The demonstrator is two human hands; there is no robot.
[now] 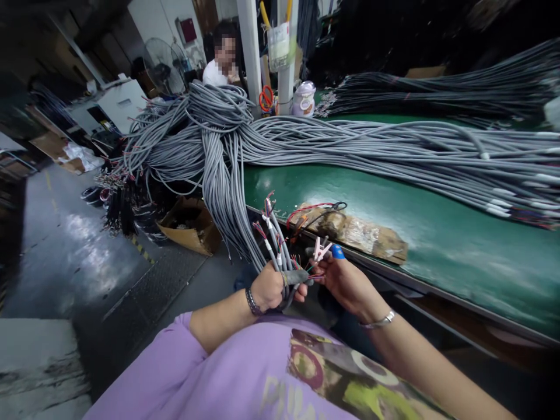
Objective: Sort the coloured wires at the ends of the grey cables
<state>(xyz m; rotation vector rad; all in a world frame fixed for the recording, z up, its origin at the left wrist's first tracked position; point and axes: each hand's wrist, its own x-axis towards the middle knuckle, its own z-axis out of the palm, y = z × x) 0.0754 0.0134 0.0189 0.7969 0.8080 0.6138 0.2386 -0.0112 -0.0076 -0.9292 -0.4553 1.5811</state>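
Observation:
My left hand is closed round several grey cables whose stripped ends with coloured wires point upward. A dark bracelet sits on that wrist. My right hand pinches a small pink clip at the fine wire ends beside the left hand; a blue cap covers one fingertip. A silver bracelet is on the right wrist. Both hands hover just in front of the green table's near edge.
A huge bundle of grey cables lies across the green table and hangs off its left end. A taped brown board with red and black leads sits near the edge. A cardboard box is on the floor. Another person sits beyond.

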